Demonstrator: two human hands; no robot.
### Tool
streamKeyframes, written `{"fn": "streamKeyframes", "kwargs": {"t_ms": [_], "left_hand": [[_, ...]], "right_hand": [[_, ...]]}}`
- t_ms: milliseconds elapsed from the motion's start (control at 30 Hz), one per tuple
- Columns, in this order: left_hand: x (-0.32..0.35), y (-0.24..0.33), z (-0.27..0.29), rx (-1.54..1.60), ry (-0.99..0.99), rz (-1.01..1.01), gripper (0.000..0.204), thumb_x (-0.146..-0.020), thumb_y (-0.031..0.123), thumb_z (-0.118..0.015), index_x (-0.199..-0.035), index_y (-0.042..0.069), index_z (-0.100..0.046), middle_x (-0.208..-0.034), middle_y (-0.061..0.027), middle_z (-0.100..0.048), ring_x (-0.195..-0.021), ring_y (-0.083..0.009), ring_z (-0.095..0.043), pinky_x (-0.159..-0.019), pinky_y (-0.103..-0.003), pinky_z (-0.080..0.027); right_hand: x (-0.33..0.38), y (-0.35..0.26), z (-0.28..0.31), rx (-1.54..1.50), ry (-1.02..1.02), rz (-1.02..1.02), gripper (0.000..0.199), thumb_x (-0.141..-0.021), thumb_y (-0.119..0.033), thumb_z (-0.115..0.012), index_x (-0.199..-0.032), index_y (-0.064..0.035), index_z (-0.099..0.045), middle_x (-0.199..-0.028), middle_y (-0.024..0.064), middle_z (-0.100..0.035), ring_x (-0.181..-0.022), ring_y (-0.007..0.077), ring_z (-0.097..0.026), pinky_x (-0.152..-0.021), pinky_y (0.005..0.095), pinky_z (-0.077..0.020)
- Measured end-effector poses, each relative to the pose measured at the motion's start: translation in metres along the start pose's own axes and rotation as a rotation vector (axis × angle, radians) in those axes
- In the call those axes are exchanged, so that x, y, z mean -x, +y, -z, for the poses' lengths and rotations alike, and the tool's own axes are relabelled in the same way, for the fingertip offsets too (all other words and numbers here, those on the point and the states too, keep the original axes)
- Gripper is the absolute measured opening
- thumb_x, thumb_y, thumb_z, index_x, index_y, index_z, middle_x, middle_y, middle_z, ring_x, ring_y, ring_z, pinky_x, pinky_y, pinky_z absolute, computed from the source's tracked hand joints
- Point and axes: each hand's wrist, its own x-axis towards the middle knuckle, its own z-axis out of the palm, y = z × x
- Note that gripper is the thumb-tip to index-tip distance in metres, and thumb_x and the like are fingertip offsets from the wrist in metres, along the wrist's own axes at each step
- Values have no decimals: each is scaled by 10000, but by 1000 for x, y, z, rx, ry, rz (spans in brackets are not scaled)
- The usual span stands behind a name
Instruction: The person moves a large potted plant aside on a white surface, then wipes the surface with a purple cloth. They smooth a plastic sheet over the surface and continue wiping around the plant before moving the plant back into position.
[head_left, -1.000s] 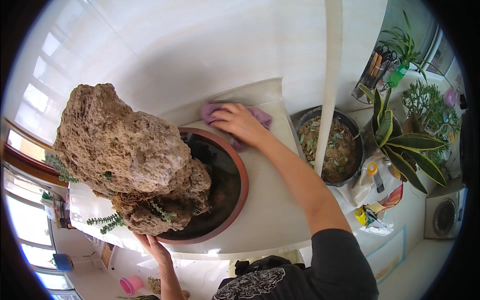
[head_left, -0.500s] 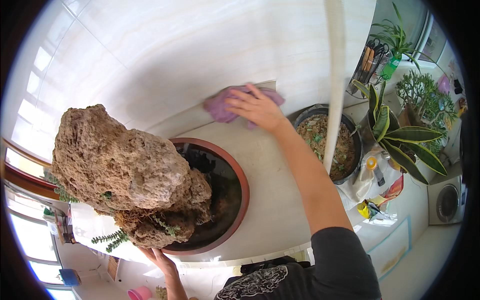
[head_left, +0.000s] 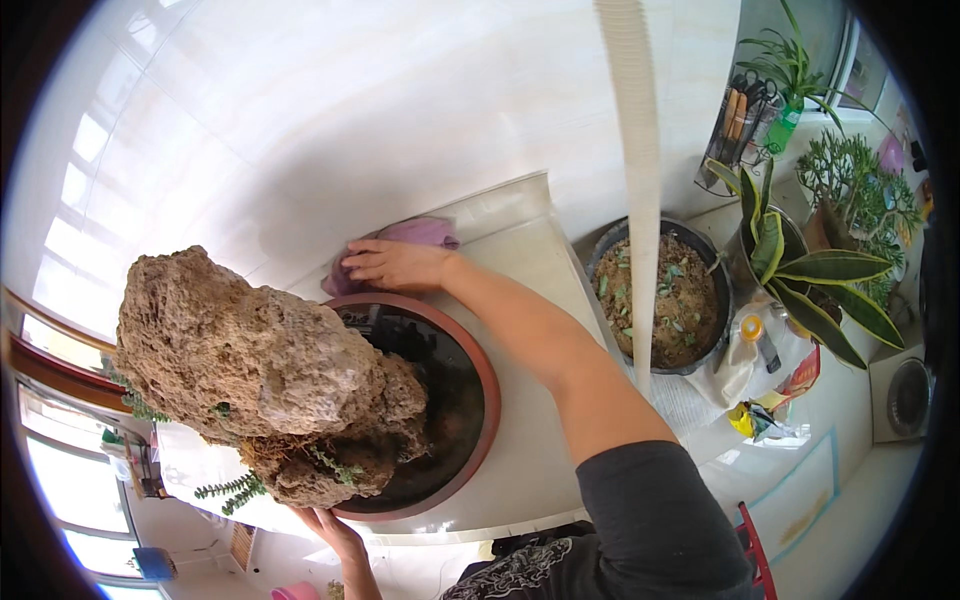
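A big rough brown rock [head_left: 250, 360] with small green sprigs stands in a round shallow basin [head_left: 470, 400] with a red-brown rim and dark inside. My left hand [head_left: 335, 530] rests under the basin's near rim, below the rock. My right hand [head_left: 400, 265] lies flat on a pink-purple cloth [head_left: 420, 235], pressing it onto the pale counter [head_left: 540, 270] just beyond the basin's far rim, close to the wall.
A white ribbed pipe [head_left: 640, 180] runs down the wall. Right of it sit a dark pot of soil [head_left: 665, 300], a striped-leaf plant [head_left: 800, 270], other potted plants [head_left: 860, 190] and a holder of tools [head_left: 740, 120]. Windows curve along the left.
My right hand has slid the cloth leftward along the back of the counter, from near the soil pot to behind the basin. The rock and left hand stay in place.
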Motion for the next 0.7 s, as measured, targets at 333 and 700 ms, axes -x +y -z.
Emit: {"fn": "streamKeyframes", "kwargs": {"t_ms": [333,700], "left_hand": [[2,8,-1,-12,-77,-50,675,-987,310,-505,-1500,20,-179,-1504,-149,-281,-1351,-255,-309,-1130,-383,-209],[-4,1,-3,-12,-80,-118,537,-996,237,-468,-1431,-6,-269,-1403,-149,-372,-1275,-238,-367,-1094,-362,-254]], "right_hand": [[127,-3,96,97,13,-447,297,-726,-106,-586,-997,-137,-702,-1209,-54,-611,-1280,151,-460,-1174,443,-235],[160,-26,126,282,205,-1101,126,-686,-53,-647,-789,-98,-706,-1007,-10,-663,-1138,205,-543,-959,432,-389]]}}
